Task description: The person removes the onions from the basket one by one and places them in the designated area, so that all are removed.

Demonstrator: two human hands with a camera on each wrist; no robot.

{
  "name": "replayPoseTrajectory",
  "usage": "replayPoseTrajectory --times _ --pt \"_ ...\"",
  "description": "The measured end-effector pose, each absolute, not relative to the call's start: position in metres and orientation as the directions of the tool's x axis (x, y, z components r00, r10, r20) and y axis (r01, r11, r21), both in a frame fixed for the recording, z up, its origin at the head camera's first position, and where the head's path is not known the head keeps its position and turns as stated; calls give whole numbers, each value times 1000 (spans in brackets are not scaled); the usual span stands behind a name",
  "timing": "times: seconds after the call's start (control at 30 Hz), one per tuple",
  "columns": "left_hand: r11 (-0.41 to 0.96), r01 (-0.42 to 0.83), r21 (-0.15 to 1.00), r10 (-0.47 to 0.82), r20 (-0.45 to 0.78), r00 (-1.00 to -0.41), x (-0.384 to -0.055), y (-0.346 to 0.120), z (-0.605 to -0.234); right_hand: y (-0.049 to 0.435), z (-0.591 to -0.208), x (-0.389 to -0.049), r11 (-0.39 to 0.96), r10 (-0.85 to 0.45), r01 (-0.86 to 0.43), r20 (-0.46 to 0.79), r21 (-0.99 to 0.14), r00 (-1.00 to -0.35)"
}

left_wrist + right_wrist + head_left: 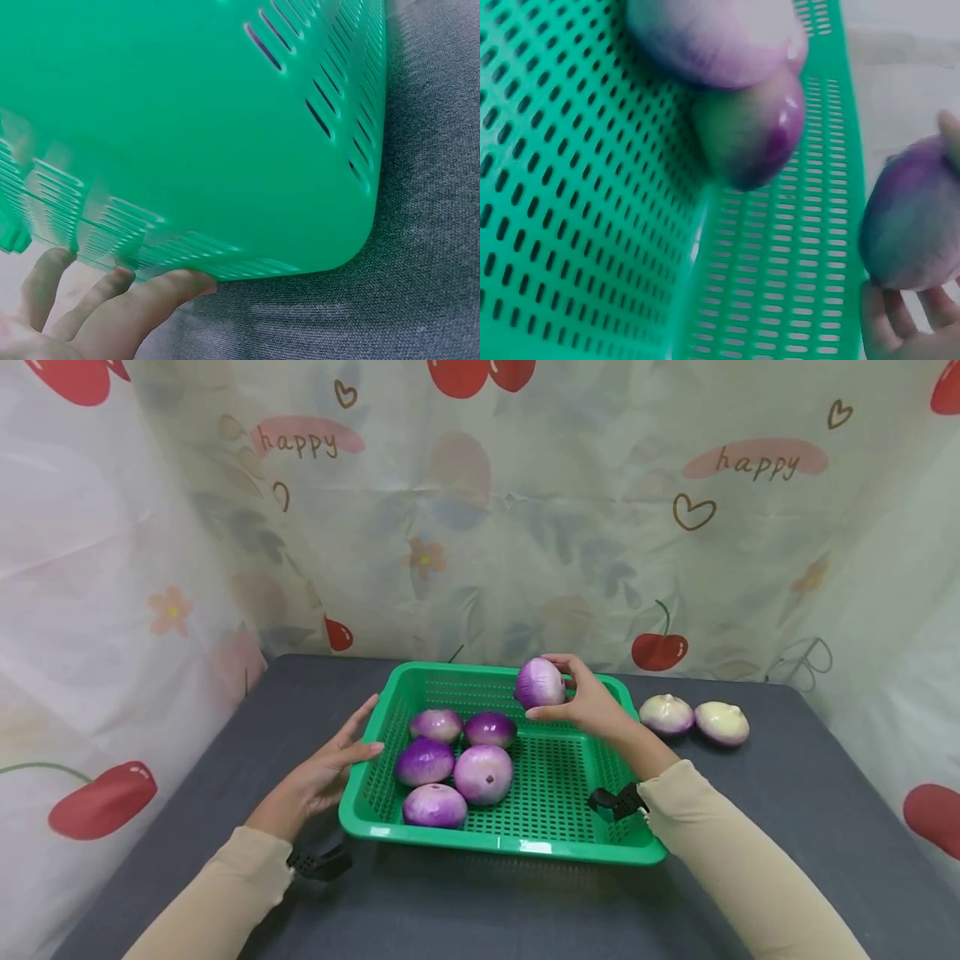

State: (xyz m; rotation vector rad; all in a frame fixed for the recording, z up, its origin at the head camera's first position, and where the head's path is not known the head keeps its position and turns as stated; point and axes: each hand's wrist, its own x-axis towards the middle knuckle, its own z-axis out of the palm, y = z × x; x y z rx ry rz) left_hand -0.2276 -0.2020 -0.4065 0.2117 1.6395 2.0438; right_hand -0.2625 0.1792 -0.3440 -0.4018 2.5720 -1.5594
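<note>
My right hand (588, 697) grips a purple onion (539, 683) above the back part of a green plastic basket (495, 843). In the right wrist view, the fingers (900, 322) curl under that onion. Several more purple onions (483, 774) lie inside the basket, grouped in its left half. My left hand (322, 772) rests against the basket's left side with fingers extended and the thumb at the rim. Seen from the left wrist, the left fingertips (199, 281) touch the outer wall low down.
Two pale onions (666, 716) with purple undersides sit on the dark grey table (810, 827), right of the basket. A printed curtain (510, 527) hangs behind the table and along both sides. A thin cord loop (813, 658) shows at the back right corner.
</note>
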Motion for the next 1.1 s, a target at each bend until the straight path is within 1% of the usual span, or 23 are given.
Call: replayPoseTrajectory --times 0.2,0.37,0.53,0.63,0.7,0.83,0.93,1.0,1.1 --pt "-159 -297 942 477 -190 -858 -226 -202 -406 189 -319 -252 342 -270 -146 52 -928 -961" --pt "-164 -298 940 475 -189 -859 -226 -201 -406 203 -295 -240 271 -243 -199 133 -942 -961" --pt "-158 -295 942 468 -191 -863 -226 -202 -407 225 -275 -232 197 -169 -249 217 -948 -961" --pt "-156 -298 942 465 -196 -863 -227 -202 -407 241 -268 -228 157 -108 -248 233 -956 -966" --pt "-156 -299 941 465 -197 -863 -227 -202 -407 252 -266 -226 155 -64 -247 240 -956 -969" --pt "-159 -298 941 466 -195 -863 -227 -201 -406 273 -268 -225 125 -8 -242 242 -962 -970" --pt "-154 -295 943 463 -195 -864 -226 -201 -407 290 -275 -226 136 25 -225 231 -965 -973" --pt "-152 -295 943 462 -196 -865 -226 -201 -407 302 -281 -228 167 55 -201 213 -965 -975" --pt "-152 -292 944 464 -193 -864 -226 -201 -406 321 -292 -233 292 123 -149 191 -945 -974"
